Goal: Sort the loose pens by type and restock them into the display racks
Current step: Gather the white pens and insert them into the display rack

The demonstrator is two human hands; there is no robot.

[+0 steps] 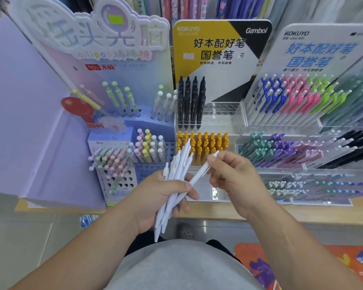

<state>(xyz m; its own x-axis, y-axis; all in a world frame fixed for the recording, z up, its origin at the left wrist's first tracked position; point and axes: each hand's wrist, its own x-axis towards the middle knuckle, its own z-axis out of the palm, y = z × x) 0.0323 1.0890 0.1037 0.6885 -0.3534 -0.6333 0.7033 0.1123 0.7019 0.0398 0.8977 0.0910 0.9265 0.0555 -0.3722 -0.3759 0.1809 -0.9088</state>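
1. Lilac card rack (96,38) at the left end of the surface (302,212). Header reads "lollipop", and a red tag reads "hesu" with 禾硕. Ball-topped pastel pens (149,147) stand in its holes.
2. Left hand (155,197) is over the front edge, near the middle. Its fingers are curled round a bundle of white pens (179,164), tips down and clip ends fanned upward.
3. Yellow-and-black rack (218,49) stands mid-surface behind the hands. It reads "KOKUYO", "Gambol", 好本配好笔 国誉笔; the smaller line is too small to read. Four black pens (191,101) stand on the upper tier with unfilled holes showing beside them. Orange-topped pens (203,143) are on the lower tier.
4. Right hand (235,176) has thumb and forefinger pinching the top end of a single white pen (197,176). The pen's lower end lies against the bundle under the left thumb.
5. Step looks like singling one pen out of the bundle.
   - Ease the left thumb and pull along the pen's own axis so the others don't spill.
   - Match clip and body to a rack before seating it tip down.
6. Pale blue rack (314,51) stands toward the right end. It reads "KOKUYO" and, in blue, 好本配好笔 国誉笔. Blue, pink and green clips fill the top; teal, purple and black pens are below.
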